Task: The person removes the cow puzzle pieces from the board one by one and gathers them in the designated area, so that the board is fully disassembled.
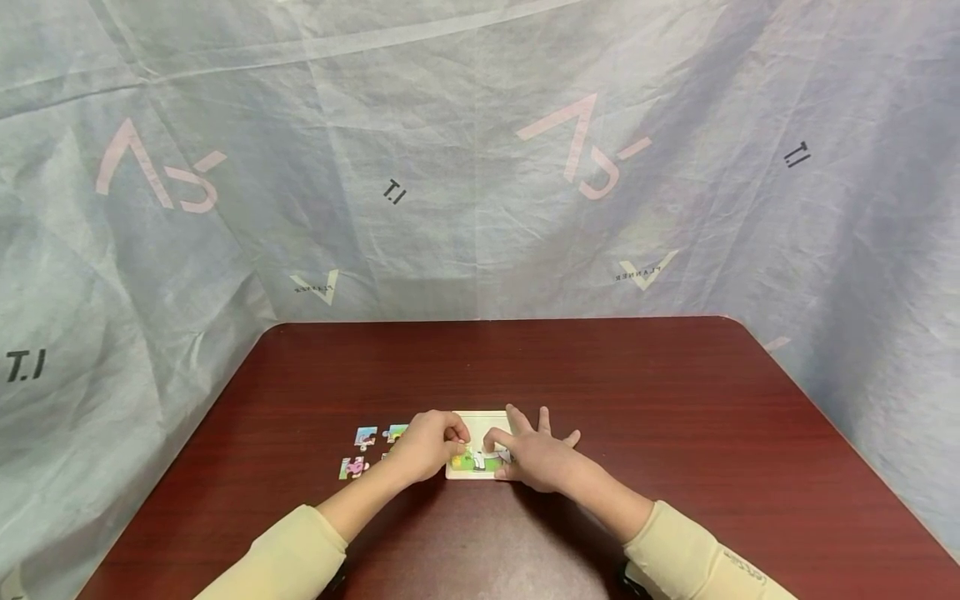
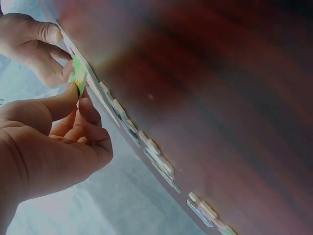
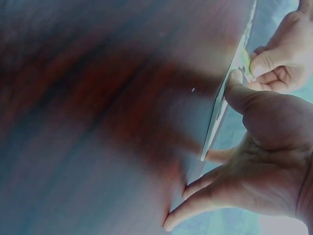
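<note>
A light wooden puzzle tray lies on the table between the hands, with a strip of green picture pieces along its near side. My left hand is over the tray's left edge. Its thumb and fingers pinch a green and yellow puzzle piece, which is tilted up on edge in the left wrist view. Fingers spread, my right hand rests over the tray's right side and hides part of it. In the right wrist view the thumb of that hand presses at the tray's near edge.
Left of the tray lie several loose puzzle pieces, among them a blue one and a pink one; the left hand and forearm partly cover others. Beneath is a dark red wooden table. A grey printed cloth hangs behind it.
</note>
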Tool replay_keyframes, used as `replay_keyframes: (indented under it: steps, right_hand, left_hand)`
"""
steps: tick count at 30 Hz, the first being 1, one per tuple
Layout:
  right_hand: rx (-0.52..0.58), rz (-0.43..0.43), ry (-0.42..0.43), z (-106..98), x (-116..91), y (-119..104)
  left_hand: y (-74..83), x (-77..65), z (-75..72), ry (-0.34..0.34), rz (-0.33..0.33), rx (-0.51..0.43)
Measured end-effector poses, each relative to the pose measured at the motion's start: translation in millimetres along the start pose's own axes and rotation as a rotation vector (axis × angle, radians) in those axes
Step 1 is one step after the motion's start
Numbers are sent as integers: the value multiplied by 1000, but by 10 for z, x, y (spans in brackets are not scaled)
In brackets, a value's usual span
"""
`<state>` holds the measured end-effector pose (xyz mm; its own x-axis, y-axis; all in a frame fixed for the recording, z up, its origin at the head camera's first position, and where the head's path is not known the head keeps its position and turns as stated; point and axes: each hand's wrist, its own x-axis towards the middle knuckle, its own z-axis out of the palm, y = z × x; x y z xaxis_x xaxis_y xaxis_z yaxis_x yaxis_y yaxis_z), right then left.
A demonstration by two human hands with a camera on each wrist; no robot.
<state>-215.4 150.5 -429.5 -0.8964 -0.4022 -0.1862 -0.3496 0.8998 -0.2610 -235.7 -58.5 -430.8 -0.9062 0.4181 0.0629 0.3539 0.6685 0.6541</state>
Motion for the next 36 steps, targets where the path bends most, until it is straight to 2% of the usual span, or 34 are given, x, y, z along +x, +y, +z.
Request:
replay_keyframes:
  steps: [11, 20, 28, 36]
  right_hand:
    - [30, -4, 9, -5, -12, -17]
    - [42, -15, 12, -9, -21, -10]
    - [41, -18, 13, -3, -25, 12]
    - [38, -23, 18, 3, -19, 21]
  left_hand:
    - [-81, -105, -190, 28, -57, -19]
    - [-265, -326, -344, 56, -149, -67]
    - [-461, -534, -481, 56, -204, -62]
    - [-593, -697, -603, 42, -206, -45]
